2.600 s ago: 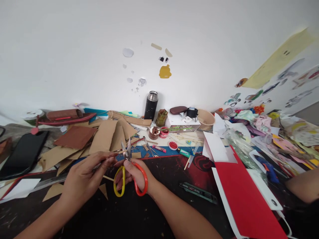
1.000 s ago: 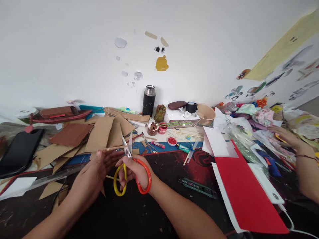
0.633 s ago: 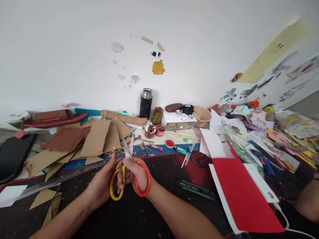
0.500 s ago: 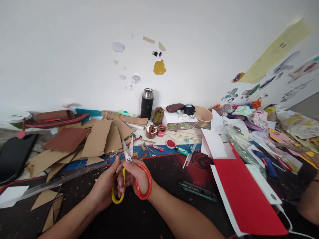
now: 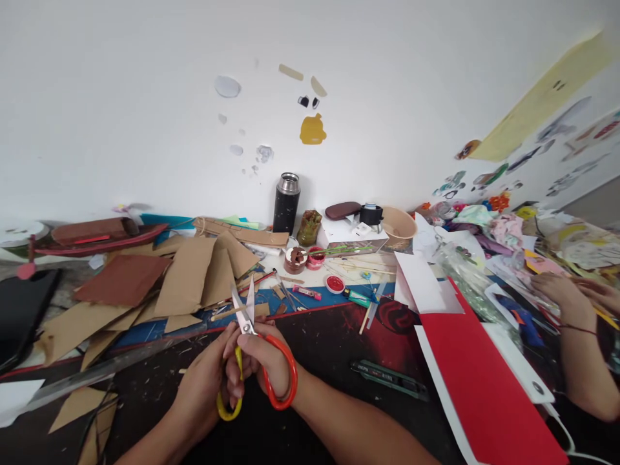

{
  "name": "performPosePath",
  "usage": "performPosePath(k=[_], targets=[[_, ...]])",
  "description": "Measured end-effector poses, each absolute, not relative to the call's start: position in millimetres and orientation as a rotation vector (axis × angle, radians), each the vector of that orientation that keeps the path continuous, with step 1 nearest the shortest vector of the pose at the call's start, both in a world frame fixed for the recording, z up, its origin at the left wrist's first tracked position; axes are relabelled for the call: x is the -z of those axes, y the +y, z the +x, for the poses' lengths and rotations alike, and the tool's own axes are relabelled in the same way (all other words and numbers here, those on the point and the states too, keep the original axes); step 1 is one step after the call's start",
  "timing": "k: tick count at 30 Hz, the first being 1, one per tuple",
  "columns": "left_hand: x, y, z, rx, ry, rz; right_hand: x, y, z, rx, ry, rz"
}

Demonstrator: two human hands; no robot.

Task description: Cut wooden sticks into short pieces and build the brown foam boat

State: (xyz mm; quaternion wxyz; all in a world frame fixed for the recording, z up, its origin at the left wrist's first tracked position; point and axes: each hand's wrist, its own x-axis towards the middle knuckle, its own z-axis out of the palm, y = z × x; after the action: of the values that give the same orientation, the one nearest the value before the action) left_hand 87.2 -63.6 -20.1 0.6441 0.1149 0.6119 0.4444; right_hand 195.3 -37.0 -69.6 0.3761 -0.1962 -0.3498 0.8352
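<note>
In my right hand (image 5: 266, 358) is a pair of scissors (image 5: 247, 325), with one red and one yellow handle loop. My thumb is at the red loop and my fingers at the yellow one. The blades point away from me and stand apart. A thin wooden stick (image 5: 223, 315) crosses close to the blades, just above the fingertips of my left hand (image 5: 206, 374). That hand is closed and pressed against the right fingers; its grip on the stick is partly hidden.
Cardboard pieces (image 5: 186, 274) and a model boat (image 5: 101, 236) lie left. A black flask (image 5: 287, 205) and paint jars (image 5: 294, 261) stand behind. Right are a utility knife (image 5: 390, 379), red paper (image 5: 494, 387) and another person's arm (image 5: 578, 349).
Both my hands, with the scissors and the stick, have come slightly lower and nearer to me. At the right, another person's hands have come into view over the paper scraps.
</note>
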Motion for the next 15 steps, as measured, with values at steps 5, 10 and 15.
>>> performPosePath(k=[5, 10, 15], targets=[[20.6, -62.8, 87.1, -1.018, 1.413, 0.267, 69.4, -36.6, 196.0, -2.154, -0.912, -0.522], [25.6, -63.0, 83.7, -0.969, 1.364, 0.360, 66.9, -33.0, 198.4, -2.170, -0.948, -0.580], [20.5, -63.5, 75.3, -1.053, 1.315, 0.629, 59.3, -29.3, 203.1, -2.165, -0.973, -0.582]])
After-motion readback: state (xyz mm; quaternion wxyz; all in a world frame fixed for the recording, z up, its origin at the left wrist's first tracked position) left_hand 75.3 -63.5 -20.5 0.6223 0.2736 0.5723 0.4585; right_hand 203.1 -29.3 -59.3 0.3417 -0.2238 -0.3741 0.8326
